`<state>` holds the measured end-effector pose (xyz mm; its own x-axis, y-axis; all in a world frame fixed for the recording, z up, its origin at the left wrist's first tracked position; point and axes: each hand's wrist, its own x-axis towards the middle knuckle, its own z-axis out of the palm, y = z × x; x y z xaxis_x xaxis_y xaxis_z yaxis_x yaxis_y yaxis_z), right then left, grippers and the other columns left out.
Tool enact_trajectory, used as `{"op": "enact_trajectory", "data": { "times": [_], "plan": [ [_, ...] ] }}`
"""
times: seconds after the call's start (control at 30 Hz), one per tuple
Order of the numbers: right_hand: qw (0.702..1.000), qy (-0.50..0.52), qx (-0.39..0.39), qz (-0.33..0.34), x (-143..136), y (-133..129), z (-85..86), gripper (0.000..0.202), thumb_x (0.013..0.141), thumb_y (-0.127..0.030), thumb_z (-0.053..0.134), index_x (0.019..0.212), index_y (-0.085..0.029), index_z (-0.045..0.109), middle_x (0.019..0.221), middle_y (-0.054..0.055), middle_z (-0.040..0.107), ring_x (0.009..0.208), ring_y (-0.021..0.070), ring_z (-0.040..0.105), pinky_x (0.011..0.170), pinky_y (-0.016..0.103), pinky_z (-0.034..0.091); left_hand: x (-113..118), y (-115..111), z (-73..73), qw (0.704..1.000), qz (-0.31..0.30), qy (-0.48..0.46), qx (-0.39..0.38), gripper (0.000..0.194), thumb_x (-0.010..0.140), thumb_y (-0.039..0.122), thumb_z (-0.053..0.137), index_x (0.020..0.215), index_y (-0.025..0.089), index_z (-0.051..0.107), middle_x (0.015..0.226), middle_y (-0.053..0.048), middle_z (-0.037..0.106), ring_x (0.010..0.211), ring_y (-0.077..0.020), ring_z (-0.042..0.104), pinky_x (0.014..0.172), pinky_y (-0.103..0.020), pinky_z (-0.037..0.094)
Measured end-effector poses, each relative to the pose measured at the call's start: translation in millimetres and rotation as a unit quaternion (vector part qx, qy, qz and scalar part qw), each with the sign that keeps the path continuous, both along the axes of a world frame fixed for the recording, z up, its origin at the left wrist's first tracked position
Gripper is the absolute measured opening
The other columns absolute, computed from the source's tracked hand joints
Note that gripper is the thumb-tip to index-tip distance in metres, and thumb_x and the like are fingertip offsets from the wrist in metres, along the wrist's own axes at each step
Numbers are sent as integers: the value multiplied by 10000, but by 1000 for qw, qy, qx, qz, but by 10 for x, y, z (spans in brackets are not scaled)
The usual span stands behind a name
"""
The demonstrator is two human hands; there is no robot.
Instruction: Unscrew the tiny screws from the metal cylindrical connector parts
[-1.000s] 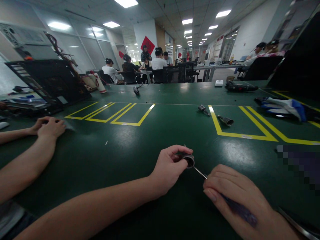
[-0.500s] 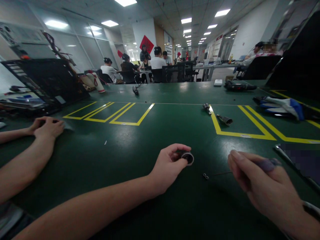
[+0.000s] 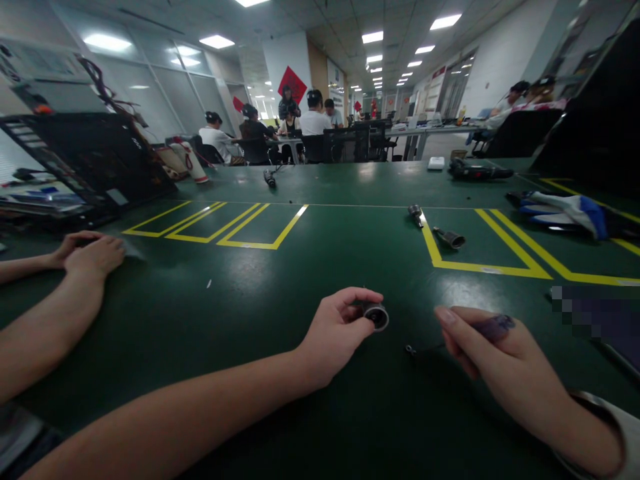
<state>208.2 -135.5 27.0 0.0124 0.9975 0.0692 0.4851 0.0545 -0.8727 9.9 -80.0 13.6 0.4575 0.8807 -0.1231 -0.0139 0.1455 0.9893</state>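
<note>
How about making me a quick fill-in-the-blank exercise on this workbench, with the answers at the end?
1. The person's left hand holds a hollow metal part whose open rim forms a ____.
2. The person's right hand holds a tool with a handle coloured ____.
3. The tape that marks outlines on the tabletop is ____ in colour.
4. The diamond-shaped sign on the far pillar is coloured ____.

Missing words: circle; purple; yellow; red.

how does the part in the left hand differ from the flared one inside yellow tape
The held part is in the left hand; the flared part lies on the table. Fingers partly cover the held part; the flared part shows its narrow tail. Both have a round open end.
</note>
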Motion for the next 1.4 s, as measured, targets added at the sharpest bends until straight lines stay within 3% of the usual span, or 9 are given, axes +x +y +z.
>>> {"op": "enact_trajectory", "data": {
  "times": [0.1,0.17,0.3,0.4,0.47,0.6,0.77,1.03,1.4],
  "plan": [
    [1000,15,-24,-6,-3,15,-8,523,797,-627,437,496,-205,507,407,-29,424,400,109,407,424,248,322,6,-4,8,1000,0,6,-5,336,731,42,590,1029,195,612,1064,-47,646,1043,-203,592,899,-388,479],
    [993,90,-62,-34,-5,44,-31,497,784,-612,482,508,-201,516,422,-30,442,405,105,407,420,241,323,11,-11,24,1000,3,13,-5,341,732,48,594,1038,195,613,1050,-45,652,1027,-194,598,908,-382,475],
    [945,302,-95,-87,-42,106,-37,431,737,-536,598,491,-197,495,424,-44,410,403,91,361,406,227,317,18,-25,58,1000,10,18,-8,339,736,90,622,1059,191,608,1043,-45,657,984,-183,615,902,-374,488],
    [920,379,-73,-70,-63,98,-10,389,764,-482,588,503,-205,508,408,-44,395,420,102,374,437,235,362,20,-29,69,1000,15,12,-12,348,726,100,638,1062,184,606,1038,-48,662,972,-181,622,901,-373,494],
    [938,345,-10,-40,-54,53,-8,359,806,-458,552,546,-209,551,464,-22,466,472,120,440,470,245,394,18,-29,66,1000,13,10,-8,351,728,103,637,1068,181,605,1032,-51,665,964,-181,626,898,-371,496],
    [976,128,151,85,-36,-82,-16,289,899,-333,454,681,-210,598,643,11,568,617,141,539,562,265,423,15,-28,45,1000,6,10,12,346,733,129,644,1072,185,609,1030,-52,669,954,-180,631,879,-359,504],
    [947,-45,270,169,-113,-162,55,150,889,-141,451,788,-203,543,693,8,594,667,129,553,607,256,440,36,-44,42,999,17,20,21,337,729,129,648,1062,170,614,983,-59,686,929,-180,642,864,-350,505],
    [911,-152,324,203,-164,-183,57,156,838,-63,463,795,-184,552,680,30,595,627,144,540,562,278,445,66,-68,52,999,27,24,34,285,728,152,639,1012,137,637,921,-78,701,859,-196,664,821,-361,522],
    [874,-216,385,201,-247,-197,65,170,827,-56,476,727,-179,538,620,37,601,587,153,536,519,277,425,89,-53,45,997,55,21,53,203,723,127,609,913,124,678,831,-55,697,780,-173,664,757,-321,541]
  ]
}}
